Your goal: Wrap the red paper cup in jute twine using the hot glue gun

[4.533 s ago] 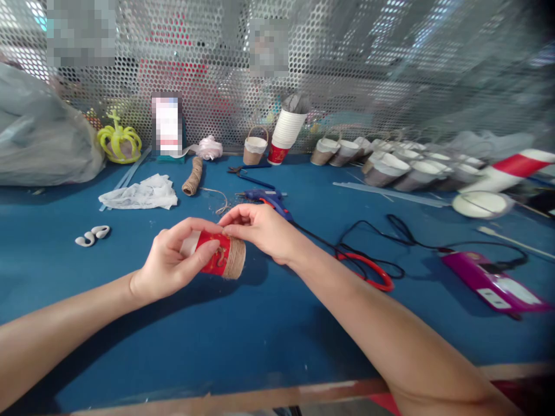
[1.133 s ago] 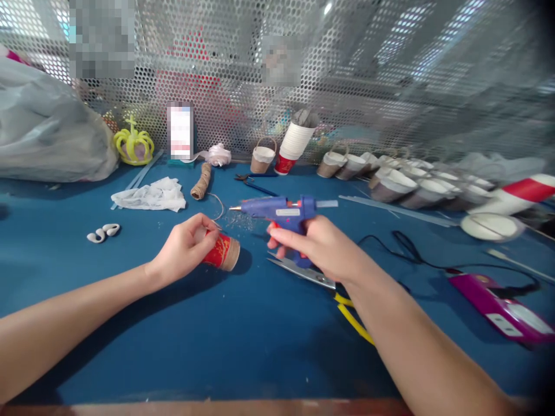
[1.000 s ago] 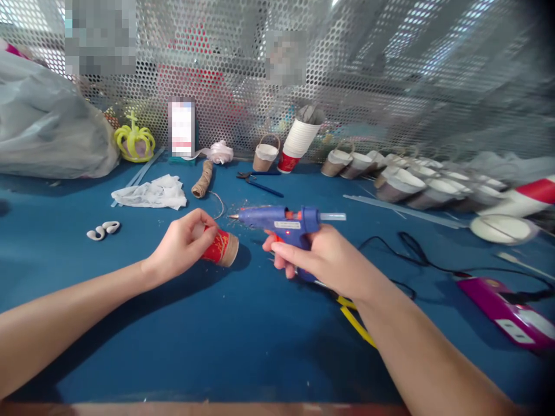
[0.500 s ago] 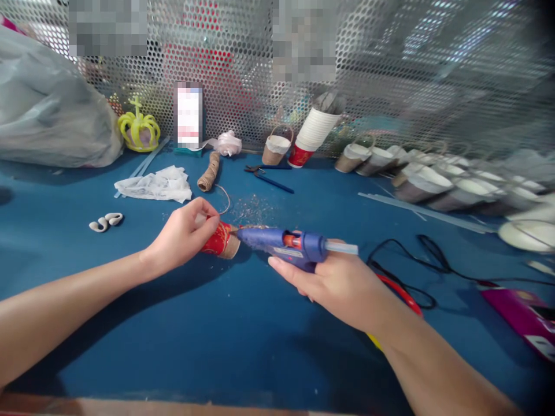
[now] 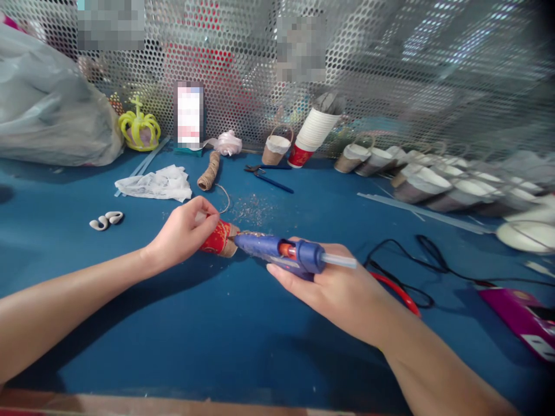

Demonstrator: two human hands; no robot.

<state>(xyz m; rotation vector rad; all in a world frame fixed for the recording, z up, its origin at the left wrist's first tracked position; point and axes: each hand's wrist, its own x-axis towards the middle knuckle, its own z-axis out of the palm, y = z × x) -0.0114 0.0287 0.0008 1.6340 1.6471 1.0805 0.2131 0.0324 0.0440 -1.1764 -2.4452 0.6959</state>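
A red paper cup (image 5: 213,240) lies tilted on its side in my left hand (image 5: 187,231), my fingers closed around its rim end. Brown twine (image 5: 229,248) wraps the cup's base end. My right hand (image 5: 332,286) grips a blue hot glue gun (image 5: 277,252), a clear glue stick (image 5: 340,261) poking from its back. The gun's nozzle meets the twine-covered part of the cup; whether glue is flowing I cannot tell. Behind the cup lies a roll of twine (image 5: 210,172) with a loose strand running toward my left hand.
Pliers (image 5: 269,178), stacked paper cups (image 5: 314,132) and a small twine-covered bucket (image 5: 276,151) stand at the back. Several more buckets (image 5: 427,182) crowd the right. A black cable (image 5: 390,245) and red-handled tool (image 5: 399,292) lie beside my right arm. White cloth (image 5: 154,184) lies left.
The glue gun has turned slightly, its rear end sinking a little and its nozzle shifting left along the cup. My left hand keeps its hold, the cup barely moved.
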